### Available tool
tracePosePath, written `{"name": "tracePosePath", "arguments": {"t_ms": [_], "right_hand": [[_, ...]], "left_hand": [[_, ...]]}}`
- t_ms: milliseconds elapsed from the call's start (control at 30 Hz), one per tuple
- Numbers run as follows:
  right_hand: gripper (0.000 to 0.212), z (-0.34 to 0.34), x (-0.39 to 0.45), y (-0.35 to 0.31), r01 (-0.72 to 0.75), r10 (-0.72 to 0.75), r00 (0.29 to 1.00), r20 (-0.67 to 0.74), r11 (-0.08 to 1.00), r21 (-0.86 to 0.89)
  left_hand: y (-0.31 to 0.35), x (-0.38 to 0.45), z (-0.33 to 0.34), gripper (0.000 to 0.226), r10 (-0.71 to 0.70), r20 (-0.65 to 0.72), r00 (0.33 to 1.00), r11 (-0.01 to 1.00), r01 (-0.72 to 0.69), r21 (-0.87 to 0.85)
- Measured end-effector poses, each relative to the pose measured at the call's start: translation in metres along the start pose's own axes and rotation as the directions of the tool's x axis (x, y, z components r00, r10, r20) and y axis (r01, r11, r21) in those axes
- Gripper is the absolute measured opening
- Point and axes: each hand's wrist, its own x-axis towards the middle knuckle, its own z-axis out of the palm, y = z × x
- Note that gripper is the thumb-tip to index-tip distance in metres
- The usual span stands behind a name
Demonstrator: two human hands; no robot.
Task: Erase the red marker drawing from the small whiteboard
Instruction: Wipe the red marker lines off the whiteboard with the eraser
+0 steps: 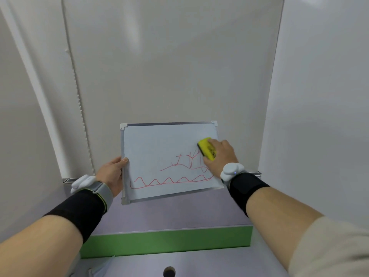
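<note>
A small whiteboard (155, 148) with a grey metal frame is held tilted above a grey-purple surface. Red marker lines (169, 180) cross its lower half: a wavy line along the bottom and scribbles towards the right. My left hand (112, 174) grips the board's left edge, thumb on the front. My right hand (219, 154) holds a yellow eraser (207, 147) pressed against the board near its upper right, just above the scribbles. The hand hides part of the drawing at the right edge.
White panels close in the space at the back and on both sides. Under the board lies a grey-purple shelf (175, 212) with a green front edge (165, 241). A dark round hole (169, 271) sits in the lower surface near the bottom of the view.
</note>
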Motion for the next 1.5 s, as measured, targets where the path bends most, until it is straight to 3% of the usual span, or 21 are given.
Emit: {"name": "tracePosePath", "arguments": {"t_ms": [100,267,333,467,533,767,967,1033,1200,1267,1400,1500], "right_hand": [[0.064,-0.008,0.003,0.013,-0.098,0.098,0.995,-0.002,0.993,-0.066],[0.063,0.022,-0.022,-0.025,0.19,-0.185,0.977,0.103,0.981,-0.047],[0.063,0.024,-0.021,-0.028,0.233,-0.225,0.967,0.116,0.971,-0.055],[0.063,-0.004,0.003,0.005,-0.043,0.043,0.999,-0.002,0.997,-0.062],[0.065,-0.009,0.004,0.013,-0.104,0.104,0.995,-0.011,0.991,-0.087],[0.064,0.033,-0.028,-0.035,0.214,-0.211,0.969,0.13,0.977,-0.008],[0.066,-0.006,0.005,0.015,-0.107,0.106,0.994,-0.022,0.992,-0.059],[0.065,0.0,-0.003,0.005,-0.058,0.058,0.998,-0.009,0.997,-0.046],[0.063,0.03,-0.027,-0.031,0.227,-0.223,0.965,0.135,0.974,-0.018],[0.061,0.017,-0.014,-0.016,0.164,-0.162,0.985,0.056,0.986,-0.034],[0.067,-0.011,0.005,0.02,-0.115,0.114,0.993,-0.026,0.992,-0.052],[0.067,0.003,-0.014,0.003,-0.028,0.029,0.999,0.023,0.999,-0.026]], "left_hand": [[0.003,0.001,-0.001,0.032,0.008,0.004,1.0,1.0,-0.008,0.005],[0.0,0.001,0.006,0.031,0.014,-0.003,1.0,1.0,-0.014,0.004],[-0.001,0.001,0.006,0.031,0.012,-0.006,1.0,1.0,-0.012,0.007],[0.004,0.002,0.002,0.028,0.013,-0.001,1.0,1.0,-0.013,0.015],[0.004,0.001,0.002,0.027,0.016,-0.006,1.0,1.0,-0.016,0.019],[0.001,0.0,0.008,0.034,0.012,-0.016,1.0,1.0,-0.012,0.016],[0.005,-0.001,0.001,0.035,0.016,-0.021,1.0,1.0,-0.016,0.0],[0.004,-0.001,0.004,0.035,0.02,-0.019,1.0,1.0,-0.02,0.002],[0.005,-0.003,0.009,0.035,0.019,-0.01,1.0,1.0,-0.019,-0.004],[0.007,-0.004,0.007,0.036,0.007,-0.022,1.0,1.0,-0.007,-0.006],[0.011,-0.007,0.005,0.034,0.015,-0.007,1.0,1.0,-0.015,-0.01],[0.01,-0.005,0.007,0.035,0.018,-0.024,1.0,1.0,-0.018,-0.008]]}}
